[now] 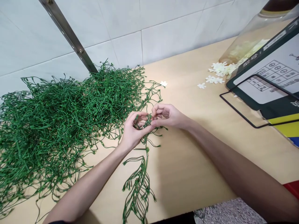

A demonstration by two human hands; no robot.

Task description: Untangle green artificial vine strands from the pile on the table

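Note:
Both hands meet near the middle of the view over a green plastic stem (146, 161), whose branching lower end hangs toward the table's front edge. My left hand (135, 129) has its fingers curled round the stem's upper part, thumb pointing right. My right hand (165, 115) pinches at the same part from the right, thumb and fingertips close together. The fingers partly hide the bit of stem between them. Left of the hands lies a large tangled heap of green stems (70, 115).
White flower pieces (218, 70) lie at the back right beside a clear bottle (247, 40). A dark box with printed labels (271, 71) and a black wire frame (240, 110) stand at the right. A metal upright (70, 37) rises before the tiled wall.

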